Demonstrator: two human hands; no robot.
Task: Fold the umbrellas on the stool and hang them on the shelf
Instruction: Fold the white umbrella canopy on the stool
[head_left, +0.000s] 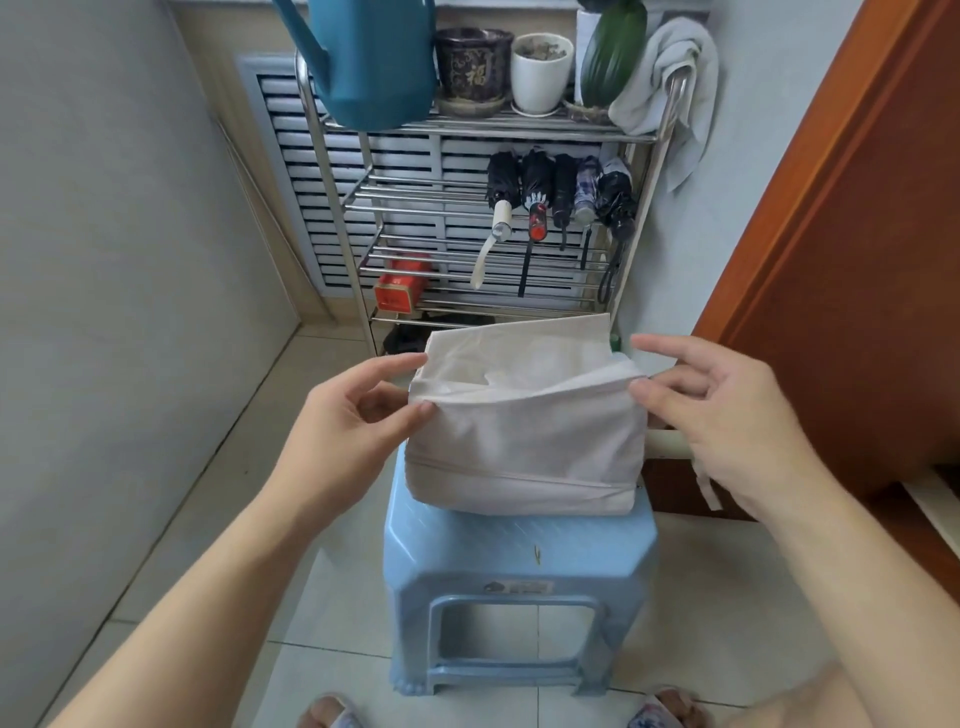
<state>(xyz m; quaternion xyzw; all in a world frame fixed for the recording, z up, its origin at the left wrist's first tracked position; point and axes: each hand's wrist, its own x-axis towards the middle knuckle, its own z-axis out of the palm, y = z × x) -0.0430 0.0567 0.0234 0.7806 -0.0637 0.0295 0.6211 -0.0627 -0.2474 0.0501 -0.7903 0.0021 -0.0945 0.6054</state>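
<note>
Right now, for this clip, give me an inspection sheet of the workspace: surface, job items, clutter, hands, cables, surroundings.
Surface: blue plastic stool on a tiled floor; its front part is bare.
Job's things: beige umbrella lies on the stool, canopy half folded; five folded umbrellas hang from the metal shelf.
Clutter: watering can, two flowerpots and a towel on the top tier; red box lower down.
Hands: left hand pinches the canopy's left edge; right hand touches its right edge with its fingertips.
Cables: nothing seen.
Surroundings: louvred vent behind the shelf, wooden door at right.
</note>
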